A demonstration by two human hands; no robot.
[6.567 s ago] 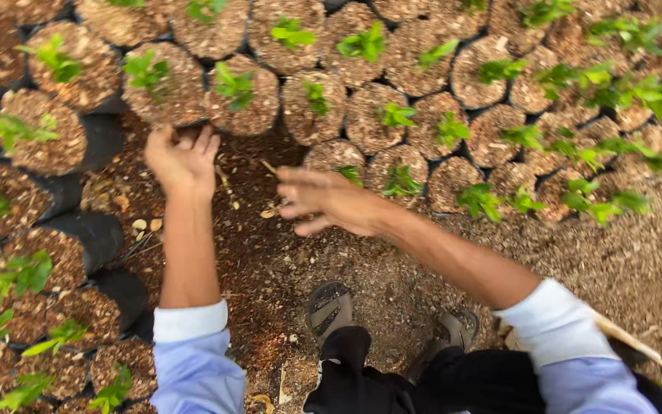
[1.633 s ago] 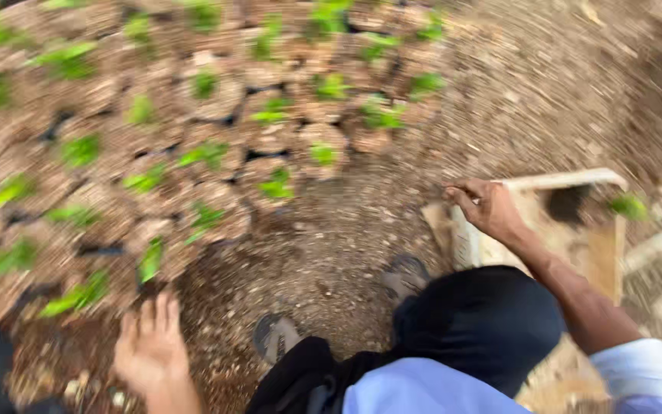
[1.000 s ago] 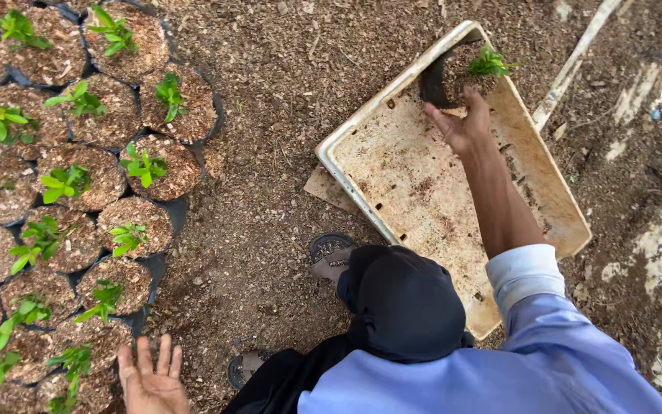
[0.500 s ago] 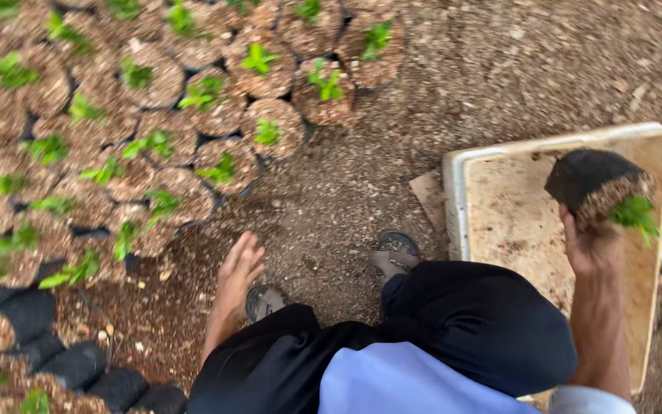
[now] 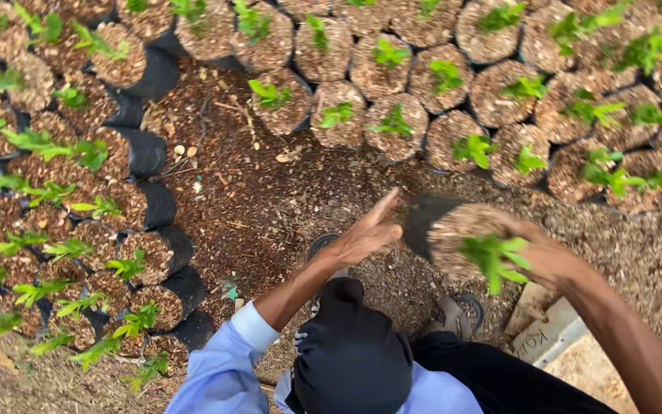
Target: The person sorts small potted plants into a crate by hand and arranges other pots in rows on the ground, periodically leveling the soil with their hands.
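Rows of bagged seedlings [image 5: 392, 123] are ringing bare soil [image 5: 254, 207] from nine to three o'clock while the right hand [image 5: 549, 257] is cupping a soft, crumbly, probably heavy seedling bag [image 5: 453, 234] at centre, best supported underneath, the left hand [image 5: 365, 234] spread against its side.

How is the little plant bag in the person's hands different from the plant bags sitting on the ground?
The seedling bag in the hands is up off the ground and tipped on its side; the bags on the ground stand upright, packed in rows. The right hand grips the lifted one and the left hand reaches to its dark side; nothing touches the others. Both kinds are black bags full of brown soil with a small green seedling.
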